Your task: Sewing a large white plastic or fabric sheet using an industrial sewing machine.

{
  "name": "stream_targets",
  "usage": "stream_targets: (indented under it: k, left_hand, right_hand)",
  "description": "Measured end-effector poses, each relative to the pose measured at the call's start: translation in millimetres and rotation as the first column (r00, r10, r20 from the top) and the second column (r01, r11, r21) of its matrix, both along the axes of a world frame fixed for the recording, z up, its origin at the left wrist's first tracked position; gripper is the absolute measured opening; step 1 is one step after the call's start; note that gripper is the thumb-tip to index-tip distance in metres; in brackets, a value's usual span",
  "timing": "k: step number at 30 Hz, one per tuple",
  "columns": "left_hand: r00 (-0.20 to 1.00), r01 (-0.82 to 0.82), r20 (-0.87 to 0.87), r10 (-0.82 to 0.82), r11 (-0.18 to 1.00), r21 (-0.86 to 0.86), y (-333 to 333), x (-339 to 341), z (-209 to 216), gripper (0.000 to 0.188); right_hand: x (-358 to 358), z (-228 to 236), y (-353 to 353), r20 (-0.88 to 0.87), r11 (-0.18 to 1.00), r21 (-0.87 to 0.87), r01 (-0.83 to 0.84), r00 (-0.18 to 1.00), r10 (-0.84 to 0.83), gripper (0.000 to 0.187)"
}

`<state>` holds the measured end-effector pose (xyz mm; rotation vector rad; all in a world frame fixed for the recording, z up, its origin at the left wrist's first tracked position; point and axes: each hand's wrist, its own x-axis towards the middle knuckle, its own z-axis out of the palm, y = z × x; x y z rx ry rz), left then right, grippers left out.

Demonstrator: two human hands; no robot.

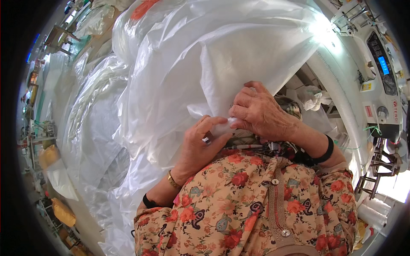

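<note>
A large sheet of thin white translucent plastic point(171, 81) spreads in folds before me and runs to the sewing machine point(380, 81) at the right. My left hand point(203, 143) pinches the near edge of this sheet between thumb and forefinger, close to my lap. Just right of it, my right hand point(258, 106) has its fingers curled and its thumb pressed on the same edge. Both hands almost meet there. The bit of edge between the fingertips is mostly hidden.
A bright lamp point(324, 32) shines by the machine's head. More crumpled plastic point(94, 123) is heaped at the left. A scrap of white plastic point(314, 96) lies under the machine table's edge. Yellowish bundles point(64, 212) stand at the far left. A dark metal stand point(376, 166) is at the right.
</note>
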<state>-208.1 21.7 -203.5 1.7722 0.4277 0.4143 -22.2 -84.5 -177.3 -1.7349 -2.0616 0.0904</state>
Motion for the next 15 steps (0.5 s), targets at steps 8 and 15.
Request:
stream_targets:
  k: [8,15]
  left_hand:
    - [0.999,-0.009,0.037,-0.001,0.964,0.264,0,4,-1,0.021]
    - [0.995,-0.07,0.097,0.012,0.786,0.615,4,6,18,0.013]
  right_hand:
    - [-1,11,-3,0.078,0.997,-0.01,-0.082,0.994,0.082,0.02]
    - [-5,6,-4,0.054,0.995,0.055,-0.079,0.996,0.076,0.017]
